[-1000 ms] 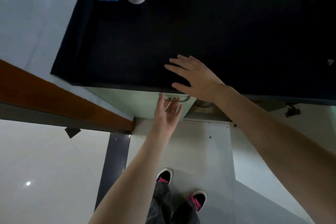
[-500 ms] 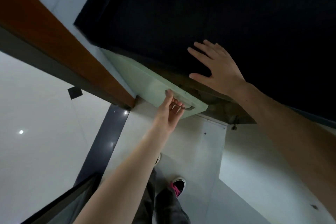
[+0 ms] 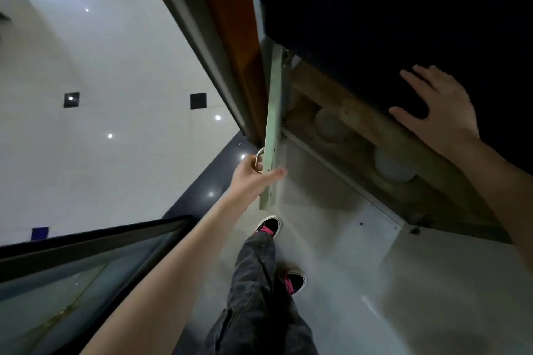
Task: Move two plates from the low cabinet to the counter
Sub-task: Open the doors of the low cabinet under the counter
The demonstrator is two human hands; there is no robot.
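The pale green cabinet door [image 3: 273, 124] under the black counter [image 3: 403, 17] stands swung wide, seen edge-on. My left hand [image 3: 253, 176] is shut on its metal handle [image 3: 259, 157]. Inside the low cabinet [image 3: 357, 121], two pale round dishes show on the wooden shelf: one plate [image 3: 331, 127] toward the left and another plate [image 3: 393, 166] to its right, both partly hidden by the wooden rail. My right hand [image 3: 438, 106] lies flat with fingers spread on the counter's front edge, holding nothing.
A brown wooden door frame [image 3: 227, 37] runs close along the left of the cabinet door. A glass panel with a dark frame [image 3: 86, 262] is at lower left. My legs and black-and-pink shoes [image 3: 268, 228] stand on the white tiled floor.
My left hand has pulled the cabinet door from slightly ajar to fully swung out, exposing the plates inside. The view has tilted left. My right hand stays on the counter.
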